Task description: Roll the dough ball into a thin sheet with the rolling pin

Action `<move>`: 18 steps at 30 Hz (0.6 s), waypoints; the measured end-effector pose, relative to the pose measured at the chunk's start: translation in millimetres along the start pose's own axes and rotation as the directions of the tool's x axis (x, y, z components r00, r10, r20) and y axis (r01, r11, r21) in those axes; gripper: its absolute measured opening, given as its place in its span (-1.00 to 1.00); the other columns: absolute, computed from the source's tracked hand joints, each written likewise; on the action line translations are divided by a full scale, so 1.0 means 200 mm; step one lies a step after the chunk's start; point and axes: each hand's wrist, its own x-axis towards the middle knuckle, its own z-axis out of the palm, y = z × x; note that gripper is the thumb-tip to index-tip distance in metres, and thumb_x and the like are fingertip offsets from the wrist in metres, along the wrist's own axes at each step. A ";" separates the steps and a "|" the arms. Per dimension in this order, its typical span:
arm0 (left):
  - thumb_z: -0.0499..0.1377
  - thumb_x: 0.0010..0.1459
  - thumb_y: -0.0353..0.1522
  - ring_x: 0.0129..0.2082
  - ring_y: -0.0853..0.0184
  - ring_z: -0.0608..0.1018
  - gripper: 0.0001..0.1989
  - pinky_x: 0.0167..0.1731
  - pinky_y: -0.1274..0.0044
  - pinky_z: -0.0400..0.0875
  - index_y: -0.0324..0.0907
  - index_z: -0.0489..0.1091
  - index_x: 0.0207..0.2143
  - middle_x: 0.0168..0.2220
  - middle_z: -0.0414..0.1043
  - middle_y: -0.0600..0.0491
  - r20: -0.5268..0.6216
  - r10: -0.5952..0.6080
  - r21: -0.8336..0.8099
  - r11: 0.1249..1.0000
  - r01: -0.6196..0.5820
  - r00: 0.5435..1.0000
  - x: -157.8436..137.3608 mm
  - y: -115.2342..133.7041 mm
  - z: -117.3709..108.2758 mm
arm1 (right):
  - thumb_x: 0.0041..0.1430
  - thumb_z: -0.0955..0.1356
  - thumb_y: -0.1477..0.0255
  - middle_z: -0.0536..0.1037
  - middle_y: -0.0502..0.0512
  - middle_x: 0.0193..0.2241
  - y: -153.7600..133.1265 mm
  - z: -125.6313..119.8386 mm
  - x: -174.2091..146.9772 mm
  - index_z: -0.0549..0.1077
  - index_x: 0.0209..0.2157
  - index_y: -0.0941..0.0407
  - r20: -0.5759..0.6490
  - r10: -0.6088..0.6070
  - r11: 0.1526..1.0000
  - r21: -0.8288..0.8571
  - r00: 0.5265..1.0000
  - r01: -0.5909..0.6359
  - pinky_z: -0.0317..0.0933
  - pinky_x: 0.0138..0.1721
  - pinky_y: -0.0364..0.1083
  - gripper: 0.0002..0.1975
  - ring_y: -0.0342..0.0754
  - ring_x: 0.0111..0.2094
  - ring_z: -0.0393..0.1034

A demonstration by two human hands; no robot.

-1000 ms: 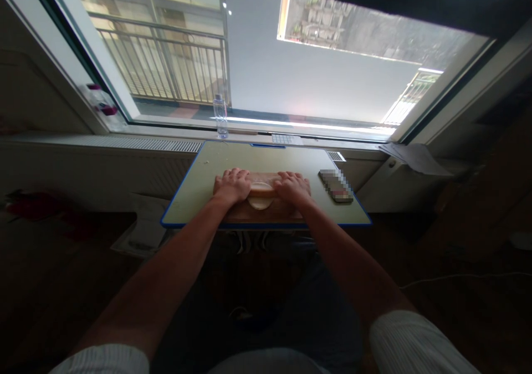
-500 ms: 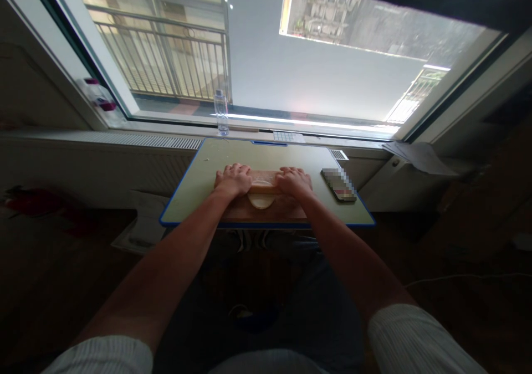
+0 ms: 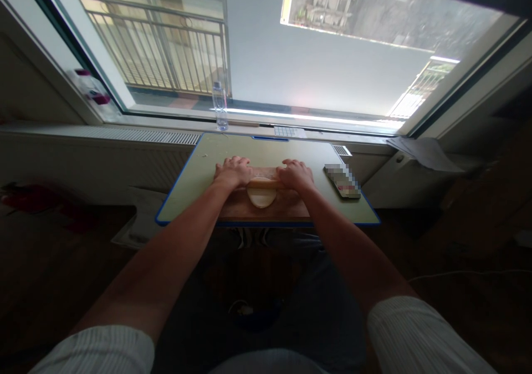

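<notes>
A wooden rolling pin [image 3: 264,184] lies crosswise over a flat, pale round of dough [image 3: 261,198]. Beneath both is a brown wooden board [image 3: 286,210], its near part showing in front of the pin. My left hand [image 3: 234,170] is closed over the pin's left end, palm down. Over the right end my right hand [image 3: 296,173] is closed in the same way. Most of the dough shows on my side of the pin, with a narrow part beyond it. The pin's two ends are hidden under my hands.
The board rests on a small blue-edged table [image 3: 187,180]. A phone [image 3: 342,181] lies at the table's right. On the windowsill stand a clear bottle [image 3: 220,108] and, further left, a bottle with a purple label [image 3: 92,88]. Papers [image 3: 419,155] lie at the right.
Both hands and the rolling pin have moved slightly away from me across the dough, so more of the dough shows on the near side. The view has tilted slightly.
</notes>
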 end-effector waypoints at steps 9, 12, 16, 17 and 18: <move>-0.05 0.34 -0.17 0.32 -0.03 0.39 -0.45 0.29 0.02 0.29 0.05 0.43 0.30 0.39 0.35 -0.10 -0.052 0.011 0.007 1.000 -0.011 0.999 0.07 0.00 -0.01 | 0.35 0.28 0.23 0.60 0.28 0.18 0.00 0.01 0.07 0.55 0.20 0.11 -0.038 0.015 0.999 0.032 0.999 -0.014 0.30 0.20 0.10 -0.50 0.21 0.18 0.49; -0.05 0.35 -0.20 0.30 -0.01 0.42 -0.46 0.28 0.06 0.31 -0.02 0.45 0.27 0.36 0.38 -0.15 -0.067 0.010 0.013 1.000 -0.009 0.998 0.10 0.01 -0.01 | 0.34 0.30 0.21 0.61 0.29 0.16 0.01 0.02 0.12 0.55 0.19 0.13 -0.053 0.012 0.999 0.033 0.999 -0.010 0.31 0.19 0.10 -0.50 0.21 0.17 0.49; -0.05 0.36 -0.21 0.29 -0.02 0.44 -0.45 0.27 0.07 0.33 -0.09 0.45 0.27 0.34 0.39 -0.20 -0.075 -0.009 0.010 1.000 0.010 0.997 0.14 0.01 -0.02 | 0.33 0.32 0.22 0.61 0.30 0.15 0.00 0.02 0.17 0.56 0.17 0.13 -0.033 0.022 1.000 -0.009 0.999 -0.023 0.34 0.16 0.10 -0.52 0.22 0.16 0.50; -0.05 0.36 -0.22 0.29 -0.03 0.44 -0.45 0.27 0.06 0.33 -0.11 0.45 0.27 0.34 0.39 -0.21 -0.074 -0.015 0.006 1.000 0.015 0.997 0.15 0.02 -0.03 | 0.32 0.33 0.22 0.61 0.30 0.16 0.00 0.02 0.18 0.56 0.17 0.12 -0.033 0.025 0.999 -0.020 0.999 -0.026 0.34 0.15 0.11 -0.52 0.22 0.15 0.50; -0.05 0.35 -0.22 0.30 -0.04 0.43 -0.46 0.28 0.06 0.33 -0.12 0.46 0.27 0.33 0.39 -0.22 -0.072 -0.022 0.002 1.000 0.022 0.997 0.16 0.02 -0.03 | 0.32 0.33 0.21 0.61 0.30 0.16 0.00 0.02 0.19 0.55 0.18 0.12 -0.036 0.028 0.999 -0.029 0.999 -0.029 0.35 0.15 0.12 -0.51 0.23 0.15 0.49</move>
